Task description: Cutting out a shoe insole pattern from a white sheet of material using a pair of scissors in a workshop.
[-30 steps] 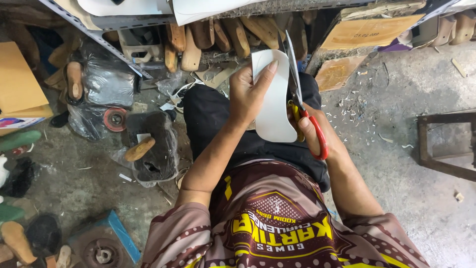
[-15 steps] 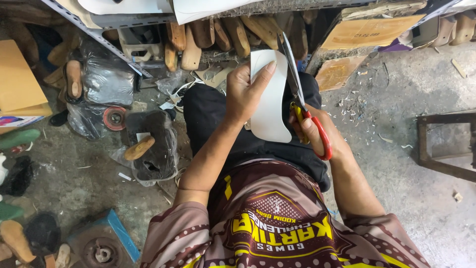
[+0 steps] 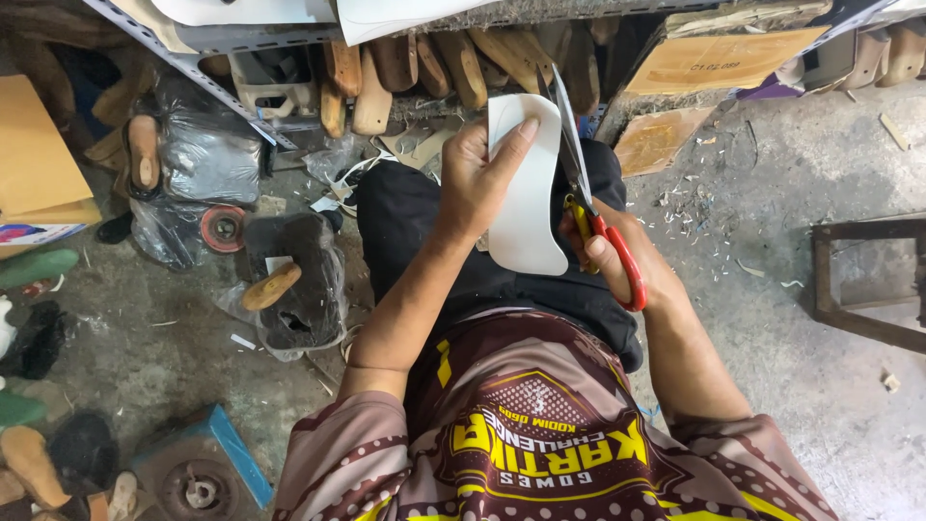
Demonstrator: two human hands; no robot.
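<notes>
The white sole-shaped sheet (image 3: 526, 193) sits above the lap, pinched in the left hand (image 3: 477, 183); the right hand (image 3: 617, 256) grips red scissors (image 3: 593, 207) cutting its right edge. Next, likely turning the sheet to follow the curve

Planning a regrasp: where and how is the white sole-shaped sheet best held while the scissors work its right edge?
Grip the white sheet on its left half near the upper end, coming from the left, as the left hand does. It is thin and flat, so pinch across its faces. The scissors in the right hand occupy the right edge.
</notes>
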